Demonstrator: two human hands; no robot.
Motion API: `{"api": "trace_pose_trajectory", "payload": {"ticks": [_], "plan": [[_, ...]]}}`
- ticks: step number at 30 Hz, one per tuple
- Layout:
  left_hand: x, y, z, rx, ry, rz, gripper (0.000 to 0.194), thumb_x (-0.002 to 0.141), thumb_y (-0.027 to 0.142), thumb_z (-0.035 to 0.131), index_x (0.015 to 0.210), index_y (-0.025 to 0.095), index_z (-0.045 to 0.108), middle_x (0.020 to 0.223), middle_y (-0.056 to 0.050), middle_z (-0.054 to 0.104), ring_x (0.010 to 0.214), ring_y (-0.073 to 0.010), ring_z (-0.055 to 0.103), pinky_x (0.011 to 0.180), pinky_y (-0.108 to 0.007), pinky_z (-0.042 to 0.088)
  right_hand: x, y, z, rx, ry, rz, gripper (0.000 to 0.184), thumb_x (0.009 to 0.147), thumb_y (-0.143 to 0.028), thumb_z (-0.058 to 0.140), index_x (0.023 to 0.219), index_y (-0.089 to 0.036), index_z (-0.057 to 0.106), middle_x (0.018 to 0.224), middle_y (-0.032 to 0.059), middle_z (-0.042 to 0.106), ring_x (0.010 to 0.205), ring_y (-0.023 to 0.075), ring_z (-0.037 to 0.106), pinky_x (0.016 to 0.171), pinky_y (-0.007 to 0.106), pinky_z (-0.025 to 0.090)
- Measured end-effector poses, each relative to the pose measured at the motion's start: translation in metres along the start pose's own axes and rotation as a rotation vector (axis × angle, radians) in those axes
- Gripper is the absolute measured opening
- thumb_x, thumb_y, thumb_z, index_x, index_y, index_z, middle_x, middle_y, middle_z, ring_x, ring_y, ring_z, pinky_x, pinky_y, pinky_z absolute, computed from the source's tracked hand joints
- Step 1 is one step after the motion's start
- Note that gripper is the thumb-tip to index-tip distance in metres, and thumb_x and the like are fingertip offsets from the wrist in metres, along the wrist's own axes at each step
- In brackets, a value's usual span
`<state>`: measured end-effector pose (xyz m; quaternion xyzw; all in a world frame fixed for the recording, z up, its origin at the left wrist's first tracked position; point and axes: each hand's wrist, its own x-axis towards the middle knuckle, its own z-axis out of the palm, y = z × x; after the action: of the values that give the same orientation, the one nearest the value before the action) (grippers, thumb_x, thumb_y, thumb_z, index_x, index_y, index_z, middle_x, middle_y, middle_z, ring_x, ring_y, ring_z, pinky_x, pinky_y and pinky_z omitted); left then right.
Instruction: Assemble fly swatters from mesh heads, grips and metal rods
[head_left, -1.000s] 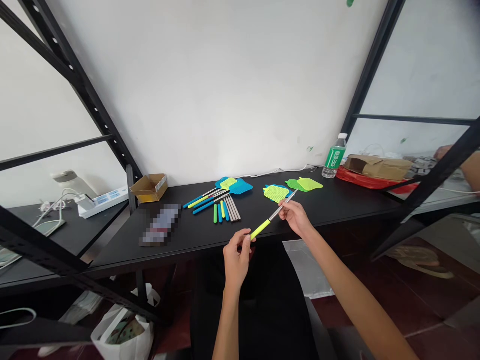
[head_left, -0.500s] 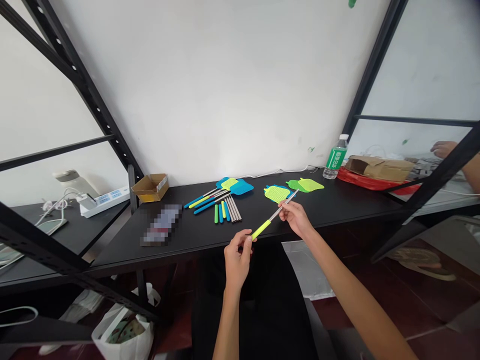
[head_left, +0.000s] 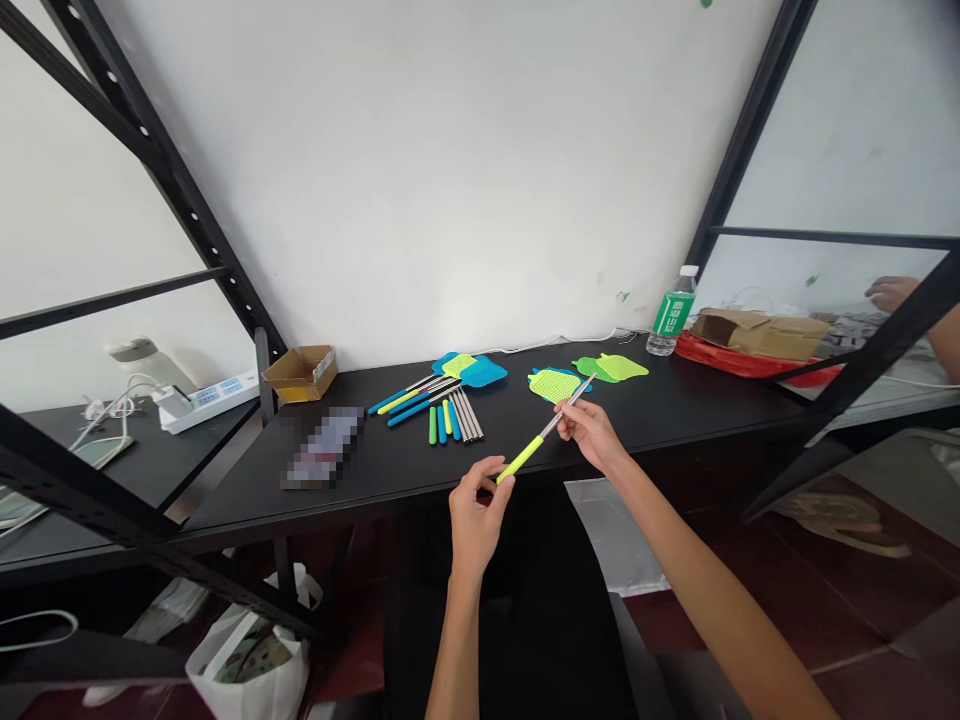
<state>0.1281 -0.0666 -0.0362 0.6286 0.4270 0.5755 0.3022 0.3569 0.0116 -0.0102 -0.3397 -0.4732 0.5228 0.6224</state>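
Between my two hands is a fly swatter handle, a yellow grip with a slim metal rod, held slanting above the desk's front edge. My left hand has its thumb and fingers closed at the grip's lower end. My right hand pinches the metal rod higher up. Beyond the rod lie loose swatter heads: a yellow mesh one over a blue one, and a lime one over a green one. Left of them are assembled fly swatters, several loose coloured grips and several metal rods.
On the black desk are a small open cardboard box, a blurred-out flat item and a water bottle. Black shelf posts frame both sides. Farther right, another person's hand is near a cardboard box.
The fingers of my left hand have shifted slightly on the yellow grip, the thumb now lying lower. The handle has tilted a little; both hands remain on it.
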Motion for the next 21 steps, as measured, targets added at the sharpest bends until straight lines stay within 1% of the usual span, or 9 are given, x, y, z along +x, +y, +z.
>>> {"api": "trace_pose_trajectory", "payload": {"ticks": [5,10,13,16,19,21], "plan": [[0.0006,0.0011,0.0000,-0.003,0.001,-0.018,0.033,0.088,0.042,0.066,0.112,0.021,0.070,0.103,-0.008,0.072,0.070,-0.0146,0.059,0.070,-0.028,0.051,-0.0006,-0.0006,0.0006,0.008,0.008,0.001,0.027,0.078,-0.043,0.076,0.081,-0.017,0.072,0.060,0.0012,0.062,0.052,0.0114,0.053,0.049,0.026,0.037],[0.0004,0.0000,0.0004,0.018,0.003,-0.008,0.032,0.088,0.042,0.066,0.113,0.022,0.070,0.104,-0.007,0.070,0.073,-0.0146,0.059,0.071,-0.028,0.052,-0.0003,-0.0002,-0.0004,0.010,-0.001,0.013,0.026,0.078,-0.042,0.076,0.081,-0.017,0.072,0.061,0.0018,0.063,0.052,0.0122,0.054,0.049,0.026,0.037],[0.0001,0.0009,0.0004,-0.009,-0.003,-0.024,0.037,0.088,0.041,0.066,0.119,0.022,0.066,0.099,-0.006,0.070,0.072,-0.0136,0.059,0.068,-0.025,0.051,0.0004,0.0004,-0.0012,0.026,0.002,0.015,0.024,0.077,-0.040,0.076,0.081,-0.017,0.073,0.061,0.0021,0.064,0.053,0.0119,0.055,0.049,0.025,0.037],[-0.0003,0.0035,0.0002,-0.067,-0.013,-0.060,0.041,0.089,0.042,0.063,0.124,0.021,0.061,0.093,-0.005,0.070,0.069,-0.0128,0.059,0.063,-0.023,0.050,0.0014,0.0011,-0.0024,0.062,0.015,0.004,0.021,0.077,-0.038,0.077,0.081,-0.017,0.073,0.061,0.0018,0.063,0.053,0.0118,0.054,0.049,0.025,0.038],[-0.0005,0.0062,-0.0001,-0.106,-0.004,-0.095,0.034,0.094,0.044,0.055,0.117,0.020,0.062,0.089,-0.005,0.069,0.069,-0.0132,0.060,0.062,-0.023,0.049,0.0020,0.0007,-0.0031,0.105,0.034,-0.001,0.020,0.076,-0.037,0.077,0.081,-0.018,0.073,0.061,0.0010,0.062,0.054,0.0118,0.054,0.050,0.025,0.039],[-0.0006,0.0073,-0.0003,-0.097,0.000,-0.099,0.030,0.096,0.044,0.051,0.105,0.019,0.065,0.084,-0.004,0.068,0.069,-0.0136,0.060,0.063,-0.023,0.048,0.0017,-0.0001,-0.0027,0.123,0.041,0.001,0.019,0.076,-0.036,0.077,0.080,-0.018,0.073,0.060,0.0007,0.061,0.054,0.0116,0.053,0.050,0.025,0.039]]}}
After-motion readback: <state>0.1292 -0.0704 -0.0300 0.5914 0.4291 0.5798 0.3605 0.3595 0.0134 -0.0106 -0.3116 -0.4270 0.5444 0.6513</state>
